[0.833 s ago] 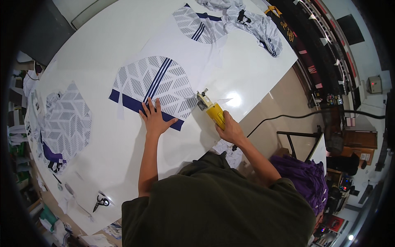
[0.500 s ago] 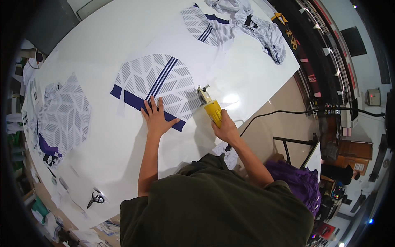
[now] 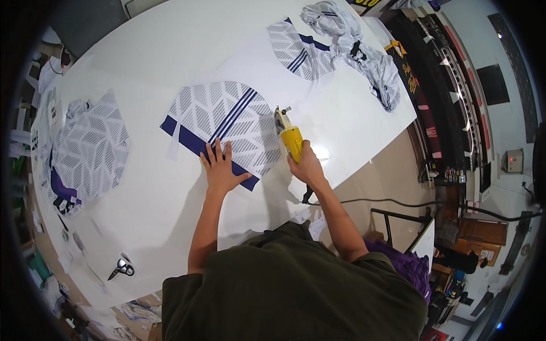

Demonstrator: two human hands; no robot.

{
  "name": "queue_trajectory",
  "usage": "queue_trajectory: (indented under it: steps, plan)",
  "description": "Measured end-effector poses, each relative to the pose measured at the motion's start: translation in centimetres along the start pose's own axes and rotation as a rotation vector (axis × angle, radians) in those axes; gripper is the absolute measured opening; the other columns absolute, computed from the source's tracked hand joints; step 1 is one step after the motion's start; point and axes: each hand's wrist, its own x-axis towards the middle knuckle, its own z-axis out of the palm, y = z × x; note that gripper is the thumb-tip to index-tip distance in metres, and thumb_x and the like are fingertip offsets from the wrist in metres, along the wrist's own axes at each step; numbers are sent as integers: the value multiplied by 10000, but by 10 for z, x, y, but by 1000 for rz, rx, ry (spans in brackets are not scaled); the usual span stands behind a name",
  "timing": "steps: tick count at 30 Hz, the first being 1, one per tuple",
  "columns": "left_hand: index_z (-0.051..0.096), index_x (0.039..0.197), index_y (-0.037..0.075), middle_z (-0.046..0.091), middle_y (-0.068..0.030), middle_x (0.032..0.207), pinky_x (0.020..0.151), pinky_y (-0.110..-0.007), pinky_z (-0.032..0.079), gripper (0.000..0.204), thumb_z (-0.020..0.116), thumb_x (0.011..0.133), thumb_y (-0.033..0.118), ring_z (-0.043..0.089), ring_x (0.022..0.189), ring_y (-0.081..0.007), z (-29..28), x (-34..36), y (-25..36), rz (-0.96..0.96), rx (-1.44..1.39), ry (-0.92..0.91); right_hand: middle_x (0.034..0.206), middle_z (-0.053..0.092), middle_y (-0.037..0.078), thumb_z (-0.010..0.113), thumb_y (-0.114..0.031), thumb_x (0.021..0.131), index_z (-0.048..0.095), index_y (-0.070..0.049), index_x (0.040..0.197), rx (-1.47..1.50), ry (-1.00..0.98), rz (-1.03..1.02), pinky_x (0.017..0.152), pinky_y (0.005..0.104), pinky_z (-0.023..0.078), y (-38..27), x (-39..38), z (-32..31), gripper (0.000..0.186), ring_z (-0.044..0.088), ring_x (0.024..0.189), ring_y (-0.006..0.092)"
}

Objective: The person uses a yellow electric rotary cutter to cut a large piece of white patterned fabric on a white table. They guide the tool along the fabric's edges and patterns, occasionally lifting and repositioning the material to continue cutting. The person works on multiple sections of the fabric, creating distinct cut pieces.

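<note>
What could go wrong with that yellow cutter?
The yellow cutter in the right hand is at the curved edge of the patterned cloth and might nick it. The left hand rests by the dark blue band, so the rest could shift. The black cord trailing beyond the table might snag.

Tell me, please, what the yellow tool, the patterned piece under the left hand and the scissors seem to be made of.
The yellow tool: body probably hard plastic, by its smooth, even colour.
The patterned piece: likely thin matte fabric, lying flat without gloss.
The scissors: perhaps metal, by the slim dark blades; too small to be sure.
</note>
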Motion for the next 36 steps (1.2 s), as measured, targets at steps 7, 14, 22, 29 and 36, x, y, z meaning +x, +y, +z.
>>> queue_trajectory:
  steps: [7,14,22,29,36]
  plan:
    - [226,1659,117,75,-233,1724,1218,-681,-46,1335,800,644,764,-52,1573,-499,4,-2,0,-4,-35,37,987,647,330,692,-244,889,406,27,1152,-37,-51,-23,763,546,568,-5,44,-13,474,683,889,497]
    - [257,1650,115,106,-234,1716,1220,-686,-37,1333,838,620,730,-26,1571,-500,-2,-3,6,-37,-34,36,958,652,332,685,-245,890,402,27,1139,-75,-97,-132,760,551,569,-7,88,-27,465,682,863,509]
    - [282,1633,70,114,-256,1707,1215,-695,-38,1322,817,634,750,15,1570,-501,-6,-7,18,-119,-98,108,1007,672,374,682,-283,891,419,47,1225,-75,-180,-263,785,561,558,0,135,-43,537,680,894,534]
    - [256,1634,47,97,-264,1710,1230,-665,-39,1305,792,676,753,1,1577,-487,-4,-12,33,-297,-101,126,1042,643,331,677,-267,895,392,-7,1182,-134,-277,-371,803,566,555,-3,176,-54,481,667,946,520]
    - [270,1629,50,138,-262,1700,1236,-663,1,1296,827,662,709,49,1570,-495,3,-15,47,-397,-109,155,1053,644,314,684,-264,890,409,0,1192,-189,-346,-500,811,555,553,-14,222,-62,487,671,959,499]
